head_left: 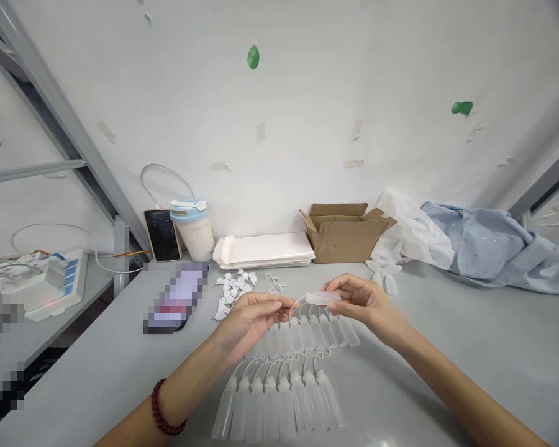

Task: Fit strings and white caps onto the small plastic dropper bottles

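Observation:
My right hand (366, 304) pinches a small translucent squeeze bottle (323, 298), which lies on its side above the table with its neck to the left. A thin curved white tube (297, 303) comes from that neck. At its far end, the closed fingertips of my left hand (256, 316) grip the tube. Below my hands lies a row of similar bottles (314, 334) with bent tubes, partly hidden by my left hand. Closer to me is another row of bottles (270, 406), side by side, tubes pointing away.
Small white caps (233, 288) lie in a heap beyond my left hand, beside loose thin tubes (276, 284). Along the wall stand a phone (163, 234), a lidded cup (194, 236), flat white boxes (270, 249) and an open cardboard box (340, 242). Loose bottles (390, 284) lie right.

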`<action>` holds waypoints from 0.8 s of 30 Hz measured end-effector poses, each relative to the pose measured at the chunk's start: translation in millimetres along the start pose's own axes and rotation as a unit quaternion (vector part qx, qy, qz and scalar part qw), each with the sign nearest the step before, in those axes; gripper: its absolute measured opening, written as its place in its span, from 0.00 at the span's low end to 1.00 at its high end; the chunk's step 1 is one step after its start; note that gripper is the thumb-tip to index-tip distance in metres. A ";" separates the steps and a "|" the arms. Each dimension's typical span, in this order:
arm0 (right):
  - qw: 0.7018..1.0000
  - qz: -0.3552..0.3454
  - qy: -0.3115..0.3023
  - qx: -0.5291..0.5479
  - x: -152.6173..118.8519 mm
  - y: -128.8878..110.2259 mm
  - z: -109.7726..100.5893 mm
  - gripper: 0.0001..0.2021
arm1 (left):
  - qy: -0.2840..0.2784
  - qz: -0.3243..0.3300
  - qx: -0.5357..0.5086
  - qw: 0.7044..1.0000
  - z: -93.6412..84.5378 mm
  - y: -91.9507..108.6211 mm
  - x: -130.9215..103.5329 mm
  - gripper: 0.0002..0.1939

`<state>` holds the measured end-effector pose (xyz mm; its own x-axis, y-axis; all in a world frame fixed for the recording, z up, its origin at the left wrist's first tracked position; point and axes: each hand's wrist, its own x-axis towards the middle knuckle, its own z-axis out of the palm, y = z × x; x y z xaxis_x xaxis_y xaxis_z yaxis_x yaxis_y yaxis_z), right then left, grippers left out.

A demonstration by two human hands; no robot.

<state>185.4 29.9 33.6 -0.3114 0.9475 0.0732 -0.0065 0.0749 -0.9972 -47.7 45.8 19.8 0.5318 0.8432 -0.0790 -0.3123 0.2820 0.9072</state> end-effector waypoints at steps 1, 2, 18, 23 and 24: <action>1.000 0.003 -0.004 -0.001 0.0 0.3 0.2 0.09 | 0.001 -0.001 0.005 1.000 0.6 0.1 -0.4 0.09; 1.000 0.005 -0.006 -0.002 -0.1 0.6 0.4 0.09 | 0.002 -0.003 0.012 1.000 1.4 0.3 -1.0 0.09; 0.998 0.029 -0.049 -0.020 -6.1 13.6 19.3 0.11 | 0.062 -0.001 0.192 0.979 20.2 -8.3 -7.9 0.08; 0.996 -0.007 -0.023 -0.090 -8.1 14.9 24.3 0.10 | 0.067 0.031 0.260 0.963 23.8 -7.2 -10.3 0.10; 0.992 -0.029 -0.014 -0.121 -8.7 16.7 25.1 0.09 | 0.067 0.034 0.269 0.960 24.0 -7.4 -10.5 0.10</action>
<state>164.1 15.1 15.9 -0.3438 0.9304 0.1272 0.2019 0.2056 -0.9576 -32.0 23.9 23.8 0.4074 0.9127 -0.0323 0.1290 -0.0225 0.9914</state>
